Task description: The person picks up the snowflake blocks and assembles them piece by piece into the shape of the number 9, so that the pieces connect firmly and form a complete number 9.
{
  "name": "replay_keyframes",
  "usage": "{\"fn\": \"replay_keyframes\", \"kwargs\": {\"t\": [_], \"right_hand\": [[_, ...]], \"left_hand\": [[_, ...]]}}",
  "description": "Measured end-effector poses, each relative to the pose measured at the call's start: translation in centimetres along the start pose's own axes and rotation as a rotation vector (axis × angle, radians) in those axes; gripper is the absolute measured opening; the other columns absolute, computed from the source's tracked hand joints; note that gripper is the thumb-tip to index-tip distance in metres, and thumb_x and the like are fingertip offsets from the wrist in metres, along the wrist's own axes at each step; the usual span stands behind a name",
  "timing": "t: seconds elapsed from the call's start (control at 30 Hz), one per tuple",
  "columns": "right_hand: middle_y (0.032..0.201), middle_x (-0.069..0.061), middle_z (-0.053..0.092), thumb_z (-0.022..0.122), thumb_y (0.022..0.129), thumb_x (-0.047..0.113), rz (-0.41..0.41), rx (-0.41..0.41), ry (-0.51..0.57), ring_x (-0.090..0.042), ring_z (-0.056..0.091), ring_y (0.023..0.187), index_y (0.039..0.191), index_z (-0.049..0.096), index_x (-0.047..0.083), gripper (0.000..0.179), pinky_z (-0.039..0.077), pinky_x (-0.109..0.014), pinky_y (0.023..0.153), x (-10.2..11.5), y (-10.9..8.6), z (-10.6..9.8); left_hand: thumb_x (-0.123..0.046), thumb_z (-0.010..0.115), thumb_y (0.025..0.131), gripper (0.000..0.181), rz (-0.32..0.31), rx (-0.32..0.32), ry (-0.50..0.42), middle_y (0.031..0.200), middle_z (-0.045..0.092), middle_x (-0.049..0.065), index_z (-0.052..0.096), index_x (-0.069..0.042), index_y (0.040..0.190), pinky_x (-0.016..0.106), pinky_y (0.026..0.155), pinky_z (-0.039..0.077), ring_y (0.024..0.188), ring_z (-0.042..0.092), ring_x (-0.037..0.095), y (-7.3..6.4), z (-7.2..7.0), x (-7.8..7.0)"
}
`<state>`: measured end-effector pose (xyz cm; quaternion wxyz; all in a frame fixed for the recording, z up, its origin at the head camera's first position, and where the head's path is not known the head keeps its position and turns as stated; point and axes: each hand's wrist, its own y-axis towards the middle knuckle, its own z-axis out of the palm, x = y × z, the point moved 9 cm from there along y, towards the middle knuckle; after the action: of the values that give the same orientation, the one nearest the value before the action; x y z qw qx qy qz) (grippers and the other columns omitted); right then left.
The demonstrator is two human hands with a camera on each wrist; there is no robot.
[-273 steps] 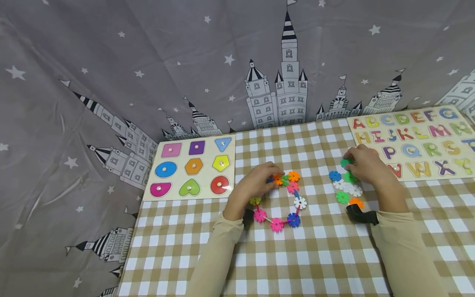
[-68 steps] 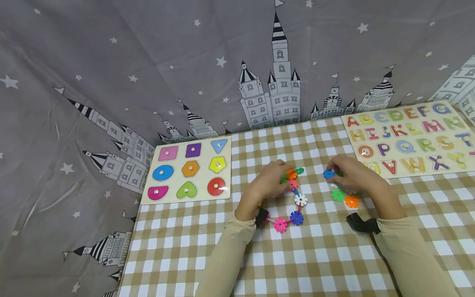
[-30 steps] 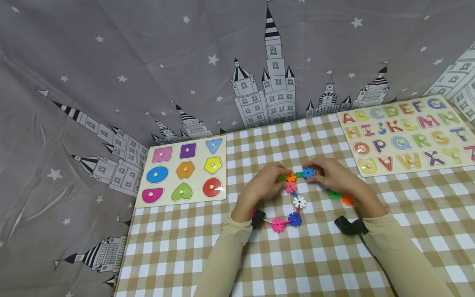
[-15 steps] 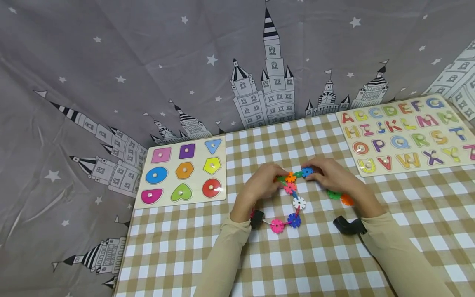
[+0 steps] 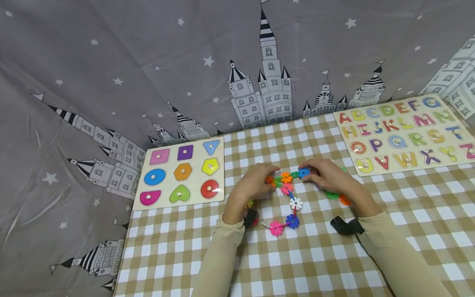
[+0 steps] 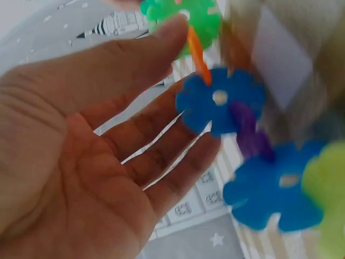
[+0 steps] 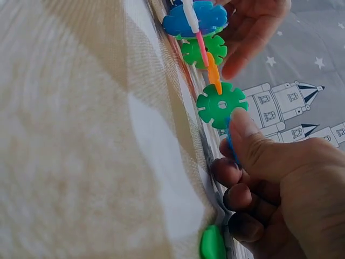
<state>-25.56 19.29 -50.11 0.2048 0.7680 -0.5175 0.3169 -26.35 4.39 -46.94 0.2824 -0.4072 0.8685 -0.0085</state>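
A chain of interlocking flower-shaped discs curves over the checked cloth; a white disc [image 5: 295,203], a dark blue disc [image 5: 292,222] and a pink disc [image 5: 276,228] show along it. My left hand [image 5: 256,183] holds the chain near an orange disc [image 5: 270,181], its thumb by a green disc [image 6: 205,19] in the left wrist view. My right hand [image 5: 328,175] pinches a light blue disc [image 5: 304,173] edge-on between thumb and index finger. That disc meets a green disc [image 7: 222,105] at the chain's end. My left wrist hides part of the chain.
Loose discs, among them a green one [image 5: 331,195] and an orange one [image 5: 344,200], lie under my right wrist. A shape puzzle board [image 5: 196,192] lies at left, an alphabet puzzle board [image 5: 350,146] at right. A grey castle-print curtain [image 5: 167,53] hangs behind the cloth-covered table [image 5: 297,264].
A green disc from the pile now sits on the chain. My right hand has since brought the light blue disc left to it. Lately my left hand has shifted slightly left, uncovering an orange disc.
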Motion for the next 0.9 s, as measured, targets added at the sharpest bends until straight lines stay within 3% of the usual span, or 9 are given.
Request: {"fn": "replay_keyframes", "kwargs": {"t": [0.2,0.53,0.73,0.9], "right_hand": [[0.086,-0.002,0.058,0.074,0.087,0.015,-0.005,0.015,-0.001,-0.016,0.048,0.077,0.120,0.065,0.003,0.036,0.040,-0.029,0.070,0.3,0.0,0.1],[0.093,-0.004,0.065,0.073,0.088,0.012,-0.049,0.002,-0.028,-0.015,0.050,0.077,0.115,0.066,0.002,0.030,0.043,-0.032,0.072,0.7,-0.1,0.1],[0.087,-0.002,0.063,0.073,0.088,0.012,-0.080,-0.024,-0.045,-0.013,0.048,0.072,0.113,0.067,0.002,0.028,0.041,-0.030,0.069,1.0,0.0,0.2],[0.093,-0.004,0.067,0.072,0.088,0.011,-0.078,-0.026,-0.048,-0.014,0.050,0.074,0.114,0.067,0.002,0.028,0.043,-0.032,0.071,1.1,0.0,0.2]], "left_hand": [[-0.005,0.074,0.085,0.046,0.009,0.003,-0.018,0.121,0.066,0.008,0.063,-0.008,0.129,0.036,0.100,0.045,0.111,0.060,0.022,-0.1,0.1,0.0],[-0.006,0.072,0.086,0.036,0.004,-0.017,0.002,0.115,0.071,0.005,0.070,-0.010,0.122,0.032,0.097,0.046,0.108,0.061,0.018,0.7,0.7,-0.3],[-0.006,0.074,0.085,0.034,0.026,-0.034,0.002,0.109,0.072,0.006,0.071,-0.010,0.119,0.023,0.078,0.046,0.091,0.058,0.013,0.6,0.4,-0.3],[-0.004,0.073,0.085,0.033,0.043,-0.047,-0.011,0.106,0.072,0.006,0.072,-0.009,0.118,0.020,0.070,0.040,0.083,0.054,0.012,0.6,0.4,-0.3]]}}
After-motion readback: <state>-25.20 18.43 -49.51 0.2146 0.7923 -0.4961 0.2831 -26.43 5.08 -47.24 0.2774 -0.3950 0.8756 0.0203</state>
